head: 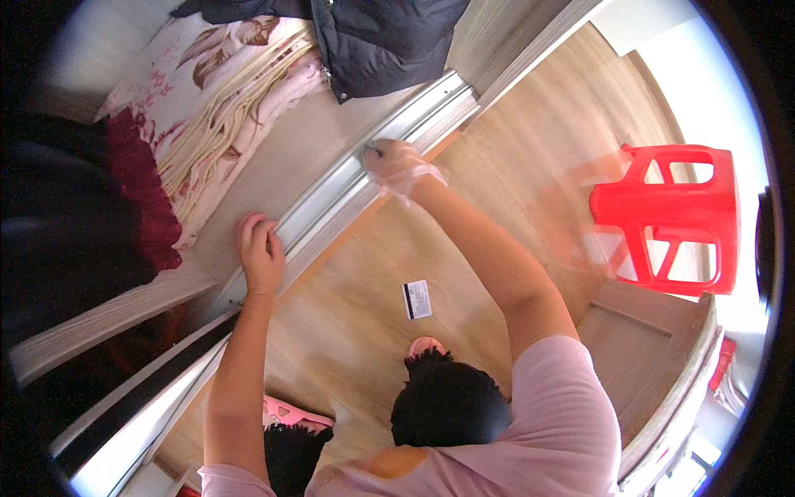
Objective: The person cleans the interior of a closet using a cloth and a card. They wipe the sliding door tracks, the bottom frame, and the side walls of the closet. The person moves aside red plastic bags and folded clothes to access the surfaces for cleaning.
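A metal sliding-door track (323, 199) runs diagonally along the front edge of the wardrobe floor (298, 149). My right hand (391, 163), in a thin clear plastic glove, presses a small greyish-green item onto the track; its fingers curl around it and hide most of it. Further down the track, my left hand (259, 251) rests at the inner edge with fingers bent and nothing visible in them; whether it bears a glove I cannot tell. Below the track, a white card with a black stripe (417, 299) lies on the wooden floor (354, 298).
Folded floral blankets (217, 118) and dark red cloth (143, 192) lie inside the wardrobe. A dark padded jacket (385, 43) hangs above. A red plastic stool (677, 217) and a wooden cabinet (640, 354) are at right. A sliding door (155, 397) stands lower left.
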Available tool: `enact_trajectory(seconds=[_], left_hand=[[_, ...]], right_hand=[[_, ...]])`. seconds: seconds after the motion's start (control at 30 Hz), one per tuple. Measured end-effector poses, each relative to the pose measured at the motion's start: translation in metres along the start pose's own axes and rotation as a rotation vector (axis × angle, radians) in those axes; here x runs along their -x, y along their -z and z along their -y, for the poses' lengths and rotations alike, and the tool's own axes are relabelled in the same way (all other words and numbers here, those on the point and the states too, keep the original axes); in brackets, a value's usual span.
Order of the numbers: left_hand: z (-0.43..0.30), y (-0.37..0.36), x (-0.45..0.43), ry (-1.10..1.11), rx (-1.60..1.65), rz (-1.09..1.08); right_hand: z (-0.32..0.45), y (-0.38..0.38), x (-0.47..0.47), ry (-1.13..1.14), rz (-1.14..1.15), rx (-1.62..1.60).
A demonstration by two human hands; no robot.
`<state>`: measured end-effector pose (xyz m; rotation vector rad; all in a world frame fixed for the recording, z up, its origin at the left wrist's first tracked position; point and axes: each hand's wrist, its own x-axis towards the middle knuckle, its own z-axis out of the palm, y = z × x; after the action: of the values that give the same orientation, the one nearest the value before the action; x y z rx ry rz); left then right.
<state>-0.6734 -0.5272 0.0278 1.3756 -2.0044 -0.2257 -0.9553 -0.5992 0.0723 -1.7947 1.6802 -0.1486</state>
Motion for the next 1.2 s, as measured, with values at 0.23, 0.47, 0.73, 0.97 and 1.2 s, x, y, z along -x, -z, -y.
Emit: enact_trajectory(seconds=[0.23, 0.47, 0.73, 0.97, 1.2], left_hand=[[-0.085, -0.004, -0.102, -0.333, -0.028, 0.220], [-0.157, -0.051, -0.206, -1.130, -0.296, 0.242], [-0.160, -0.056, -0.252, -1.091, -1.248, 0.570], [-0.097, -0.017, -0.276, -0.900, -1.341, 0.510], [-0.131, -0.009, -0.246, -0.751, -0.865, 0.685]], right_hand=[[-0.058, -0.021, 0.055, -0.111, 0.258, -2.042], [-0.076, -0.031, 0.073, -0.024, 0.133, -2.106], [-0.084, -0.030, 0.082, 0.111, -0.019, -2.072], [-0.075, -0.020, 0.091, -0.118, -0.082, -1.900], [-0.091, -0.037, 0.081, -0.232, -0.053, -2.002]])
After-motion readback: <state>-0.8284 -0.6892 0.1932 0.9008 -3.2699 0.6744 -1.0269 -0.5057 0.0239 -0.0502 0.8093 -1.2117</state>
